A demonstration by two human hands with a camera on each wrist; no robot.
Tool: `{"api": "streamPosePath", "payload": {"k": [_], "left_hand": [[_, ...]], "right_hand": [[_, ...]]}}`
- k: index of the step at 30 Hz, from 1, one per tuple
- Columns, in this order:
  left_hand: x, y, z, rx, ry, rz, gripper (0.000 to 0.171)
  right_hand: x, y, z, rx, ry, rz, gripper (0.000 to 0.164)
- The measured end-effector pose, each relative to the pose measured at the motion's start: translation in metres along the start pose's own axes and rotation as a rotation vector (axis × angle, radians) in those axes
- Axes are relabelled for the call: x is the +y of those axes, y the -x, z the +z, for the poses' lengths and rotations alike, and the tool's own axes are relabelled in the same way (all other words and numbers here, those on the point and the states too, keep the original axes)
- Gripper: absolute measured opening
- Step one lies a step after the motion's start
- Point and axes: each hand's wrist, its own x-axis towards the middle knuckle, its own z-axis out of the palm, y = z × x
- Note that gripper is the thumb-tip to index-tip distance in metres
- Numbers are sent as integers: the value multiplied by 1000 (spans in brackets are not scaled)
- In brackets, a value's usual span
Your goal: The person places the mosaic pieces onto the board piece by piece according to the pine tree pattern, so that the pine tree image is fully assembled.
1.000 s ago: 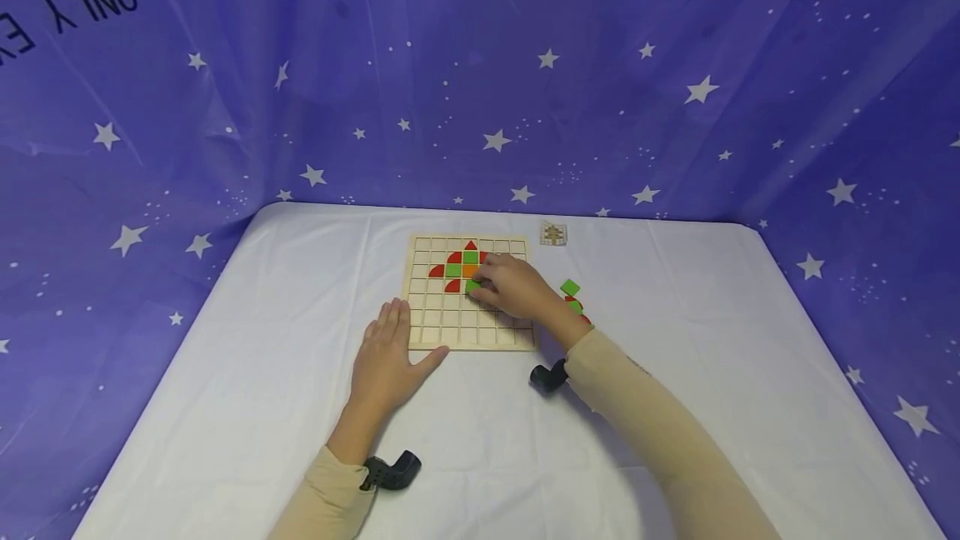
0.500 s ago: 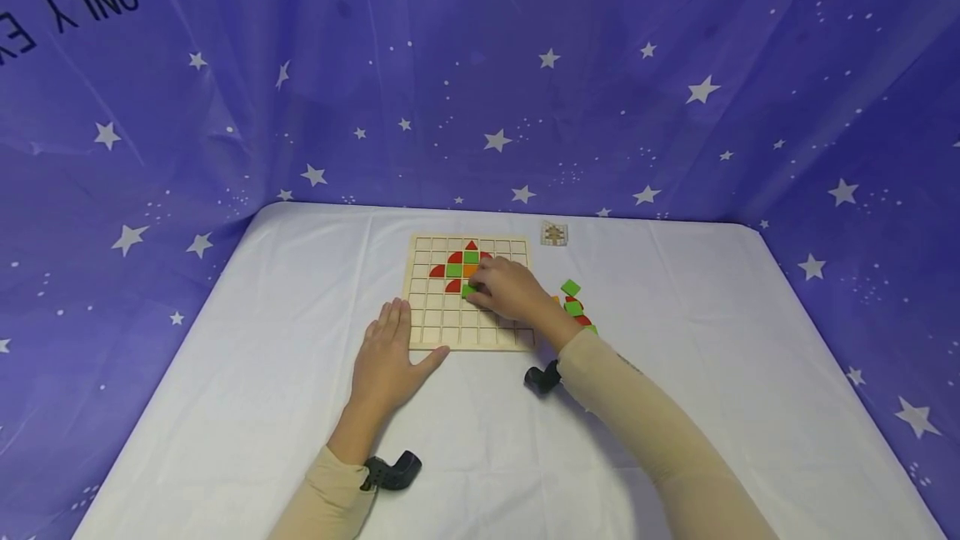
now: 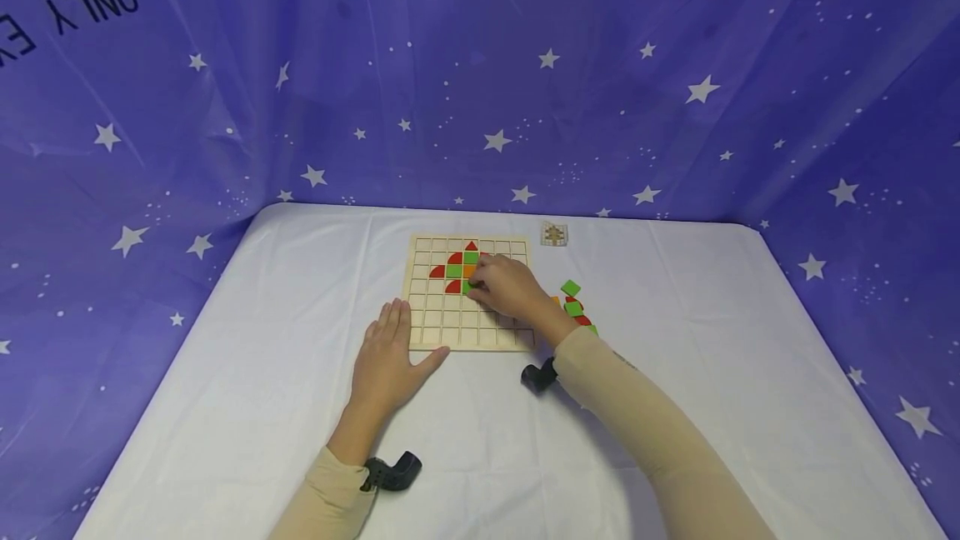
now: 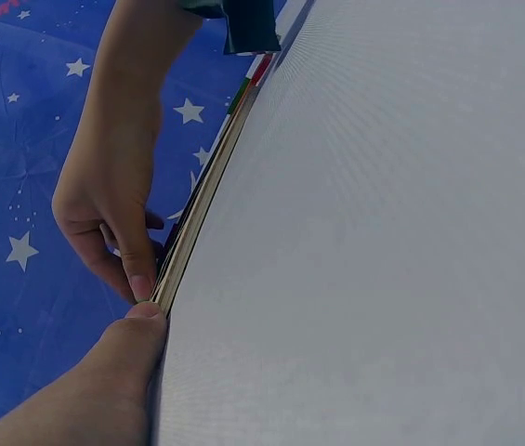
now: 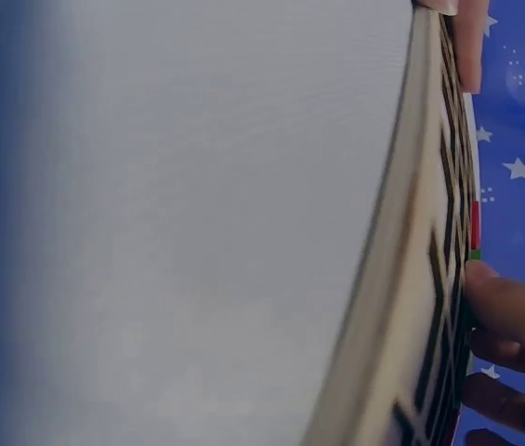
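Note:
A square wooden grid board (image 3: 440,317) lies on the white-covered table. My right hand (image 3: 512,287) bends over its middle, thumb and fingers pinching a green square tile (image 3: 466,288) at a cell just right of a red quarter-round tile (image 3: 453,287). Above are more red tiles, green squares and an orange tile (image 3: 468,271), partly covered by my fingers. My left hand (image 3: 384,363) lies flat with straight fingers at the board's left edge, its thumb by the front edge. In the right wrist view, my right thumb (image 5: 490,283) meets a thin green edge.
Several loose tiles, such as a green square (image 3: 571,287), lie right of the board, partly behind my right wrist. A small pattern card (image 3: 554,234) sits beyond the board's far right corner. A purple starry curtain (image 3: 420,90) encloses the table's back and sides.
The green tile under my right fingers has shifted slightly left and now lines up beside the red quarter-round. My right arm has moved a little left; my left hand stays put.

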Motion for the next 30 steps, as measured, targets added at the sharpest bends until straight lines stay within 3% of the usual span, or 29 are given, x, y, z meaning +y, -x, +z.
{"api": "streamPosePath", "payload": {"k": [11, 30], "left_hand": [[0, 0, 0, 4, 2, 1, 106], [0, 0, 0, -5, 0, -2, 106]], "right_hand": [[1, -7, -1, -38, -146, 148, 19], [-5, 6, 3, 35, -71, 67, 15]]}}
